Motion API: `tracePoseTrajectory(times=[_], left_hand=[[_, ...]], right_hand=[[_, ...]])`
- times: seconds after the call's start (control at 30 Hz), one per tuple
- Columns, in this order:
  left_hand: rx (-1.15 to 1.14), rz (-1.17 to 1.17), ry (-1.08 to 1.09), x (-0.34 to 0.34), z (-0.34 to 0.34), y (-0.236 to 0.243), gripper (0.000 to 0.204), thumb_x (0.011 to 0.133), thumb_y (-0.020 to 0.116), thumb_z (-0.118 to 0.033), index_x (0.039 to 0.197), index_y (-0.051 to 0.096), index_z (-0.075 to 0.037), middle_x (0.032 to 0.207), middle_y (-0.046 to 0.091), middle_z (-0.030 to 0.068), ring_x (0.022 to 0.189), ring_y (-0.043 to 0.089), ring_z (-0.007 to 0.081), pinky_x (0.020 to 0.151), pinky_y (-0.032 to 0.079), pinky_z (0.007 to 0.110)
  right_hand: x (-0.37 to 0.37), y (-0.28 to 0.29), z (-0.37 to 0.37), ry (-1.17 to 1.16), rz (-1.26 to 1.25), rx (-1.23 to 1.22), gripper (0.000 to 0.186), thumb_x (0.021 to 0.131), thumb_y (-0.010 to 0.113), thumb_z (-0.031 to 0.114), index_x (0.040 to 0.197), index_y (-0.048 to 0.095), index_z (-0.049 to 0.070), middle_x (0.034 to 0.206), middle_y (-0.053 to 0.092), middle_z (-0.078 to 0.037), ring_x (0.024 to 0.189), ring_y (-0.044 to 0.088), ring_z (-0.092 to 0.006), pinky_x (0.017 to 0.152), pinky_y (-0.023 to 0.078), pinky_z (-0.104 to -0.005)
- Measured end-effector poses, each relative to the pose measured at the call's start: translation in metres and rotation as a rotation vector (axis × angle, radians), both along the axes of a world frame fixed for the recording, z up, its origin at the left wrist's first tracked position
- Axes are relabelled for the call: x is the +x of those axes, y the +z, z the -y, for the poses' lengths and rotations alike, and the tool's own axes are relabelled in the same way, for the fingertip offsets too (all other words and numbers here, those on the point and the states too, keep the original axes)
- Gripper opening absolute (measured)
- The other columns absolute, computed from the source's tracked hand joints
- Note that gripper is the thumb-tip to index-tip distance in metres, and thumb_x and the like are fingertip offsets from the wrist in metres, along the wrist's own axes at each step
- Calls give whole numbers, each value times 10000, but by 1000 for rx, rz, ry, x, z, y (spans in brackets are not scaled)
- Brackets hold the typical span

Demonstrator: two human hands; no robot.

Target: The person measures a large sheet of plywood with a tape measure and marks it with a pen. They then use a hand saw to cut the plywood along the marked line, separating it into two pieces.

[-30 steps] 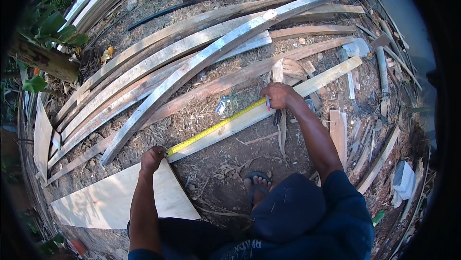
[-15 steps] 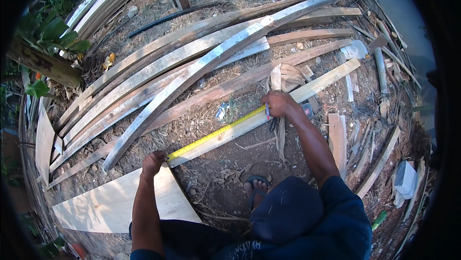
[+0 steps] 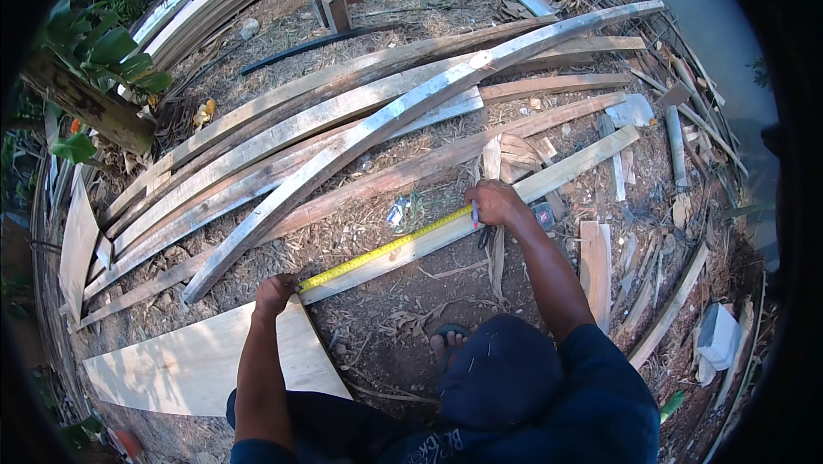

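Capped head (image 3: pixel 500 370) now hides more of the sandaled foot (image 3: pixel 447 346). Along the plank (image 3: pixel 557 174), left hand (image 3: pixel 276 292) pinches the yellow tape (image 3: pixel 385 251) at one end; right hand (image 3: pixel 497 201) grips it beside a pen (image 3: pixel 475 215). Measuring, apparently; marking next calls for steady tension (no slipping).

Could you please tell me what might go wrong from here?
The yellow tape measure is stretched between the left hand and the right hand; if either grip slips, the reading could shift.

The pale narrow board alongside the tape shows no clamp, so a nudge might move it.

The sandalled foot has bare toes on littered ground, so a splinter or scratch seems possible.
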State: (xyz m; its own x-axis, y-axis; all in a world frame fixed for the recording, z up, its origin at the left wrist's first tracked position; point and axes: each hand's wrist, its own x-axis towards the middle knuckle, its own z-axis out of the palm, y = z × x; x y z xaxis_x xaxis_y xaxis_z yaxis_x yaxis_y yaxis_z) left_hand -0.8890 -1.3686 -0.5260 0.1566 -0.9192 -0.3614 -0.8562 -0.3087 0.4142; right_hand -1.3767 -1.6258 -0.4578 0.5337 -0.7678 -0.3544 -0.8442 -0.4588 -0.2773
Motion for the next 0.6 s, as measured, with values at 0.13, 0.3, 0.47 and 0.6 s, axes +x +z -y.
tracePoseTrajectory(times=[0.13,0.3,0.47,0.6], left_hand=[[63,39,-16,3,2,-3,183,830,686,-318,911,726,-158,864,706,131,825,684,336,719,527,431],[23,-10,-19,6,1,-8,208,836,681,-349,904,727,-158,886,709,127,834,683,335,734,528,431],[30,-16,1,9,-1,-14,225,837,683,-357,932,741,-162,926,714,122,867,687,322,759,535,417],[12,-3,-20,12,-1,-16,238,828,699,-339,981,750,-164,970,720,113,902,689,308,777,539,403]], right_hand=[[-1,-4,-3,-18,-5,-33,233,798,618,222,1013,700,189,1076,675,-106,1096,614,-305,906,517,-457],[-2,-2,-9,-25,12,-71,236,822,602,206,1036,701,195,1122,665,-87,1117,608,-290,921,516,-452],[-2,2,-12,-30,16,-67,227,824,605,203,1028,705,192,1114,670,-77,1109,615,-282,907,522,-453],[-2,3,-12,-1,43,-87,217,818,603,188,1011,702,173,1069,673,-93,1076,621,-299,884,524,-454]])
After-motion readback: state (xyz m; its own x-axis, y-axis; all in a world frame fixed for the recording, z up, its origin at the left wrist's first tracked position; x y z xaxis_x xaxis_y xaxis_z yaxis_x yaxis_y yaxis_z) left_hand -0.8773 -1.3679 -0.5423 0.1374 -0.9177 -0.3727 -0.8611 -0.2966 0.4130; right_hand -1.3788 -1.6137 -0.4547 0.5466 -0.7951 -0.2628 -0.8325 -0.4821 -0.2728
